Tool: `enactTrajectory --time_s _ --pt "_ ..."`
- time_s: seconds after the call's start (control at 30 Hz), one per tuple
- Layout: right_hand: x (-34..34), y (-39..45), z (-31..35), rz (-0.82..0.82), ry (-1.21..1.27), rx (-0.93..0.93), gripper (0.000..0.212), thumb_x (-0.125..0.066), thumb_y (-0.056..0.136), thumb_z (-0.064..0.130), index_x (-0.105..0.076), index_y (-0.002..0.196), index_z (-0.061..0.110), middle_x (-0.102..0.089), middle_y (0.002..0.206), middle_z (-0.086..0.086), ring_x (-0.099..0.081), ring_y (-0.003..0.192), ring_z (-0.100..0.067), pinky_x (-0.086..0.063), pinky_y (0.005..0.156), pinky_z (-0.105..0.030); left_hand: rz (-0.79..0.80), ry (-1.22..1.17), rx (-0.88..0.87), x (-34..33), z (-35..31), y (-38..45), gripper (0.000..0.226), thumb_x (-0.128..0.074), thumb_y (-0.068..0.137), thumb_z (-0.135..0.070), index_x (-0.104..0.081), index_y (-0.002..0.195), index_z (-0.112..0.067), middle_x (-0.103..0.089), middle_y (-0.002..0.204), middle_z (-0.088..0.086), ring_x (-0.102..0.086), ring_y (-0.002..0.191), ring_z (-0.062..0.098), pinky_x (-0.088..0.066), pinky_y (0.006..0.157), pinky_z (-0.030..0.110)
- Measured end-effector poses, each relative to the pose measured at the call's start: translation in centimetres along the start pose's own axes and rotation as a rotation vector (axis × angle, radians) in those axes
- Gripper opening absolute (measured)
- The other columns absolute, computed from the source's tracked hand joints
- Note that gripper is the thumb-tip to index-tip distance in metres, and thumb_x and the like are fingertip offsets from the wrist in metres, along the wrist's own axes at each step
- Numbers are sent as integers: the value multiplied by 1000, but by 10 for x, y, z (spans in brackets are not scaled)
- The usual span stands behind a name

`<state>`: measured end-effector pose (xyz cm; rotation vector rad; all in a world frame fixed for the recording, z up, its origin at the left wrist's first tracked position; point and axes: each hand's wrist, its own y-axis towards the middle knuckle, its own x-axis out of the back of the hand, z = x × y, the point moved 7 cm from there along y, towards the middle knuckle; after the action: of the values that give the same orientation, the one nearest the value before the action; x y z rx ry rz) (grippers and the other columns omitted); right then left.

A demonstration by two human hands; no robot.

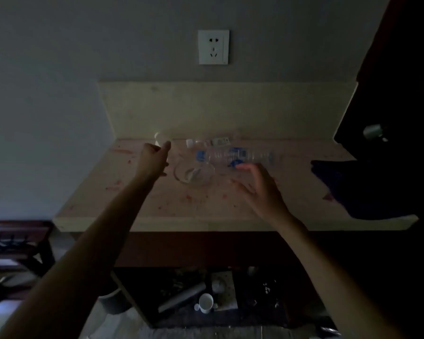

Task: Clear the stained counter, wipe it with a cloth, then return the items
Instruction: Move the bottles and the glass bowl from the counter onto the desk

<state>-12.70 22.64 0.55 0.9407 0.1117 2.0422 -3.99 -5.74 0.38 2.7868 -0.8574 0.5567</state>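
The pale wooden counter is spattered with red stains. A clear plastic bottle with a blue label and blue cap lies on its side near the back. A clear glass bowl sits in front of it. My left hand reaches toward a small white cup at the back left, fingers around or against it; the contact is dim. My right hand hovers open just in front of the bottle, fingertips near its label. A dark blue cloth lies at the right end.
A small white-capped bottle and a flat packet lie against the back board. A wall socket is above. A dark cabinet bounds the right. Below the counter, a shelf holds a white cup and clutter.
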Motion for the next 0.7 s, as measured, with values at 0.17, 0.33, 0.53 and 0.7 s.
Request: enactTrajectory --time_s 0.17,0.33,0.53,0.7 --pt "4 42 -2 6 -263 23 74 -56 80 67 -41 137 21 -49 137 0 -49 123 -18 -42 102 -35 -82 177 110 -7 -6 55 83 -58 94 -49 -33 147 10 -33 155 31 -55 127 44 -60 70 41" --pt "-9 103 -15 139 -544 110 77 -59 83 58 -35 142 15 -49 138 -8 -48 123 -27 -38 100 -37 -72 379 195 -32 8 87 113 -58 91 -57 10 155 6 5 167 24 -11 154 41 -34 119 53" --pt "-35 134 -51 368 -776 145 69 -55 86 57 -37 140 18 -45 143 -5 -42 130 -26 -32 105 -39 -125 501 253 -45 13 99 115 -69 88 -48 5 156 8 -2 166 28 -9 155 40 -22 123 47" --pt "-31 149 -61 352 -774 95 72 -58 82 61 -42 133 13 -49 137 -9 -45 126 -28 -37 102 -39 -103 534 285 -31 32 109 96 -74 81 -52 -38 148 7 -35 156 24 -45 137 37 -43 108 40"
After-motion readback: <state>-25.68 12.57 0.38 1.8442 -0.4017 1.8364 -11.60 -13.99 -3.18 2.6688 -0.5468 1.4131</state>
